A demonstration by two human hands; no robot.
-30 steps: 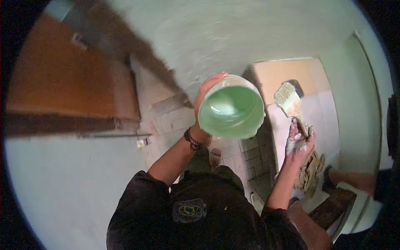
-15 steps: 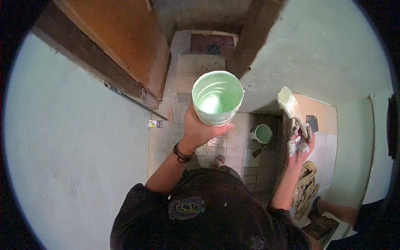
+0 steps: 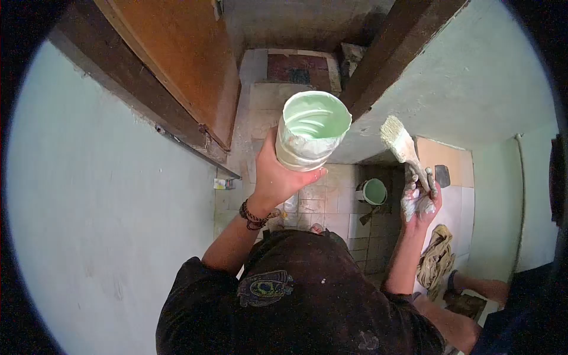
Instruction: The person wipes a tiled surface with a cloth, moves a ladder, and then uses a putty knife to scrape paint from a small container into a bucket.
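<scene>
Pale green paint lines the ribbed interior of the container [image 3: 307, 155], held in front of the torso with its mouth facing the viewer. The left hand [image 3: 274, 177] is clamped on its lower wall; one digit shows along the near side, the others being largely hidden behind. The vessel is judged light, thin-walled and slightly yielding, its coated rim slippery; the best hold is low around the body, clear of the lip. How much paint it contains cannot be told.

To the right of these fingers, the right hand [image 3: 421, 204] has its paint-smeared fingers closed on the handle of the brush [image 3: 412, 155], bristles uppermost. The handle is judged light and stiff but slick, the bristles flexible; the grip belongs on the handle.

Beyond the right fingers, a dark flat piece [image 3: 442, 176] lies on the bench [image 3: 461, 207]; nearer the wearer than those fingers is a crumpled cloth [image 3: 436, 257]. Between the two hands, lower down, a small bucket [image 3: 374, 192] stands on the tiled floor [image 3: 337, 198].
</scene>
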